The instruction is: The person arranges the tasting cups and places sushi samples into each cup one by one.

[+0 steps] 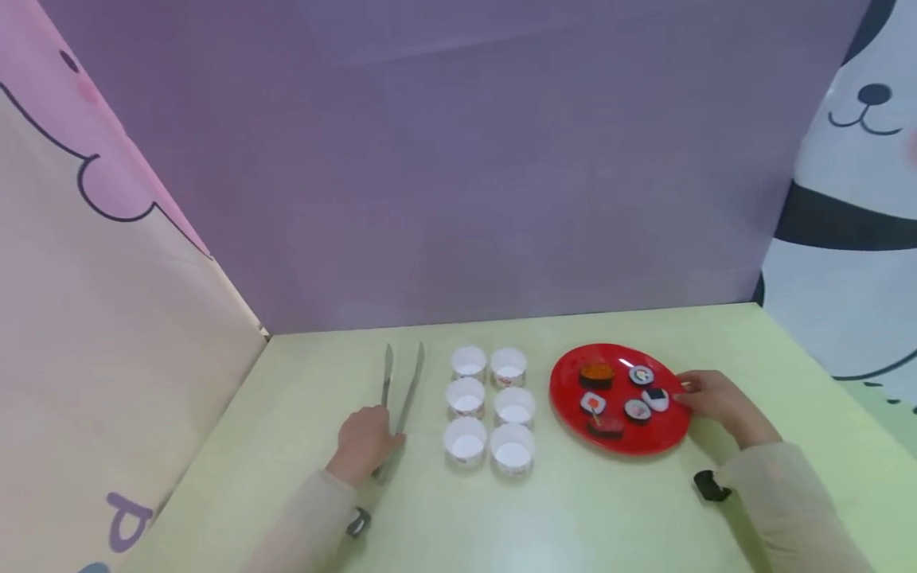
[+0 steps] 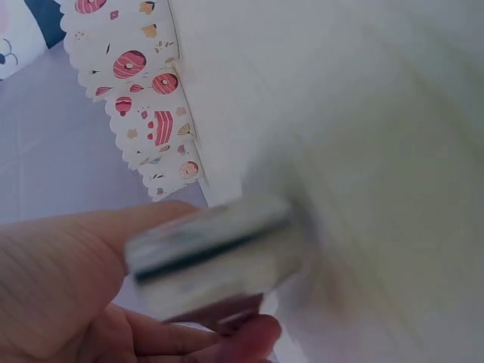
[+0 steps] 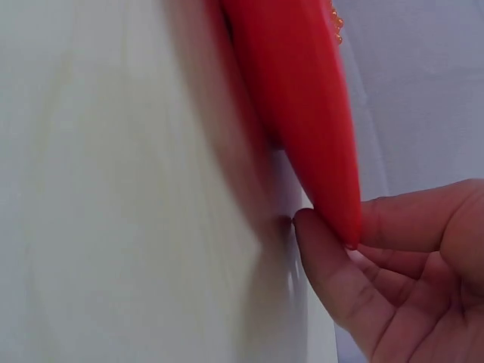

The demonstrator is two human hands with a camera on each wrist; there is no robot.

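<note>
Here, at the right side of the counter [image 1: 494, 525], the right hand [image 1: 716, 404] pinches the red plate [image 1: 655, 436] by its rim (keeping it level seems wisest). Left of the cups [image 1: 513, 452], the left hand [image 1: 364, 444] grips tongs [image 1: 411, 390], long axis running away from the person, tips toward the backdrop [image 1: 466, 175]. Sushi pieces [image 1: 597, 376] lie on the plate.

One worktop [image 1: 286, 414] is displaying six paper cups [image 1: 513, 404], one red plate [image 1: 562, 390], six sushi pieces [image 1: 597, 376] and one pair of tongs [image 1: 411, 390].

By head, the desk [image 1: 308, 374] is faced from near, above; paper cups [image 1: 466, 398] are shared close-up by left wrist, red plate [image 1: 641, 440] by right.
</note>
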